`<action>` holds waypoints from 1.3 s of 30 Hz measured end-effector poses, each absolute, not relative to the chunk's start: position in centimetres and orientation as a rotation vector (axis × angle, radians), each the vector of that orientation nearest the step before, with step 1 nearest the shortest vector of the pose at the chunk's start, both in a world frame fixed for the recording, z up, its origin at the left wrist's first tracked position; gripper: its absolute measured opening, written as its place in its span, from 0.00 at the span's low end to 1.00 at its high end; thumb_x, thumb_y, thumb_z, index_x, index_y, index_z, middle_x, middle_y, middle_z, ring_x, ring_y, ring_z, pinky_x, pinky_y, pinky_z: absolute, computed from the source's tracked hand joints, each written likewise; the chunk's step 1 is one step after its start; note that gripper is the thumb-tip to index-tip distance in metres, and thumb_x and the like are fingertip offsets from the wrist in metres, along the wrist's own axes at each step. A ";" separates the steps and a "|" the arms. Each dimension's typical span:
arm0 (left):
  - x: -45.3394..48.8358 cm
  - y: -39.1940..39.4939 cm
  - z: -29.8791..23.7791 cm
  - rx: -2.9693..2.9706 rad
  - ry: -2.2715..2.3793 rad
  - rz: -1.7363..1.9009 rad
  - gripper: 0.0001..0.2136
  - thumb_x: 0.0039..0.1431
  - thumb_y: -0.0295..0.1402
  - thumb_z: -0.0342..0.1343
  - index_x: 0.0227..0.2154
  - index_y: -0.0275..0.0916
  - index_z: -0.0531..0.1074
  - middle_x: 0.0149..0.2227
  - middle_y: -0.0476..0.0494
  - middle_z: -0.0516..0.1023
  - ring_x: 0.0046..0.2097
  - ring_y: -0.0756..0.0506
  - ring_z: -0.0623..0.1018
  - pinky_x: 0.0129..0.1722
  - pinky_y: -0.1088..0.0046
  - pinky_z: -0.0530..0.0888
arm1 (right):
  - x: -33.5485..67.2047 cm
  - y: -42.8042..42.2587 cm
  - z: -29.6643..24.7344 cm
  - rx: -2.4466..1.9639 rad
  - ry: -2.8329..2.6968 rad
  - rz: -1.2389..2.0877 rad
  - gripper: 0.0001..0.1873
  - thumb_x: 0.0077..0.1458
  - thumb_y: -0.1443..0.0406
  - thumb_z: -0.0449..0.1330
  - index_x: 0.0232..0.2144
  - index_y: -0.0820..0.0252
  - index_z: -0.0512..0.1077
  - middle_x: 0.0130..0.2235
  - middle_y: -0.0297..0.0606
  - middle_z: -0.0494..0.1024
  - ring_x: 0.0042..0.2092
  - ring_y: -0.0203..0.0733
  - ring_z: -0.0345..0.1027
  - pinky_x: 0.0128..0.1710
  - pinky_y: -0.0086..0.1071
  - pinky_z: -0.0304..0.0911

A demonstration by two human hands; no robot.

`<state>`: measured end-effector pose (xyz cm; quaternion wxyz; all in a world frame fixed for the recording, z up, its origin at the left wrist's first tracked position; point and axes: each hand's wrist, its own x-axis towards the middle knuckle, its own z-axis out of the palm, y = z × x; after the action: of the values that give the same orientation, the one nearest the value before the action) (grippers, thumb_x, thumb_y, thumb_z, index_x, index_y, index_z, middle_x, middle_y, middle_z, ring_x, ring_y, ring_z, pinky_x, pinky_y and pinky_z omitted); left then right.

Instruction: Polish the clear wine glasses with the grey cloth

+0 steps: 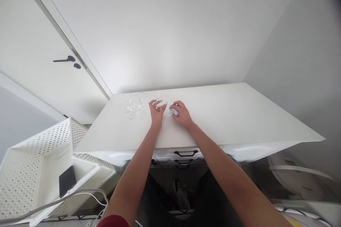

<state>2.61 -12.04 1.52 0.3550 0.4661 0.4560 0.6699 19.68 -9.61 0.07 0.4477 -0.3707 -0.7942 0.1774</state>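
My left hand [156,115] is closed around a clear glass [161,103] above the white cabinet top [213,113]. Just to its right, my right hand [183,116] grips a small crumpled light-grey cloth [174,112]. A narrow gap separates the cloth from the glass. Left of my hands stand several clear stemmed glasses [140,106] grouped close together. Their outlines are faint against the white surface, and part of the held glass is hidden by my fingers.
Behind the cabinet rises a white wall [170,35]; a door with a black handle [64,59] is at the left. A white perforated shelf [53,142] bears a dark phone-like device [67,181]. Drawers with black handles [185,153] face me. A cable [66,197] crosses the lower left.
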 end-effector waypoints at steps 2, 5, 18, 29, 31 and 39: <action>2.6 -12.0 1.5 1.215 1.177 1.735 0.28 0.58 0.46 0.69 0.56 0.51 0.61 0.61 0.40 0.72 0.41 0.50 0.80 0.49 0.65 0.76 | 19.6 -9.5 -0.1 -0.949 -2.029 0.402 0.21 0.53 0.71 0.57 0.48 0.54 0.79 0.57 0.45 0.71 0.52 0.49 0.69 0.55 0.42 0.66; 2.7 -11.9 1.5 1.231 1.164 1.733 0.30 0.57 0.46 0.70 0.57 0.52 0.61 0.61 0.39 0.72 0.44 0.48 0.80 0.50 0.65 0.76 | 19.5 -9.4 -0.3 -1.004 -2.123 0.361 0.22 0.54 0.71 0.58 0.50 0.53 0.79 0.59 0.44 0.72 0.55 0.51 0.67 0.57 0.44 0.64; 2.7 -11.9 1.4 1.269 1.181 1.717 0.30 0.57 0.45 0.70 0.59 0.53 0.63 0.61 0.39 0.71 0.49 0.45 0.78 0.52 0.62 0.75 | 19.1 -9.9 -0.2 -1.089 -2.248 0.315 0.30 0.57 0.70 0.58 0.62 0.53 0.72 0.62 0.46 0.73 0.61 0.54 0.63 0.57 0.45 0.60; 2.5 -11.4 0.7 1.309 1.114 1.680 0.27 0.59 0.47 0.68 0.59 0.51 0.69 0.63 0.38 0.71 0.51 0.43 0.79 0.51 0.61 0.77 | 18.7 -10.0 -0.5 -1.081 -2.378 0.302 0.33 0.57 0.70 0.57 0.65 0.52 0.68 0.60 0.47 0.73 0.59 0.53 0.67 0.57 0.45 0.58; 2.5 -11.3 0.7 1.307 1.101 1.670 0.27 0.60 0.48 0.67 0.59 0.51 0.69 0.64 0.38 0.71 0.51 0.42 0.79 0.51 0.61 0.78 | 18.6 -9.9 -0.6 -1.081 -2.387 0.283 0.31 0.58 0.69 0.57 0.63 0.52 0.69 0.60 0.46 0.74 0.58 0.53 0.67 0.56 0.45 0.58; 2.4 -11.2 0.6 1.274 1.131 1.642 0.20 0.62 0.47 0.64 0.55 0.52 0.73 0.64 0.42 0.71 0.51 0.42 0.79 0.48 0.61 0.79 | 18.1 -9.9 -0.9 -1.149 -2.400 0.193 0.25 0.58 0.67 0.58 0.58 0.53 0.73 0.61 0.48 0.73 0.58 0.55 0.66 0.55 0.48 0.58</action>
<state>2.37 -11.23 0.61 0.3779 0.4985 0.4425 0.6426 18.05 -9.94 -0.94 0.2347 -0.4185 -0.8745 0.0704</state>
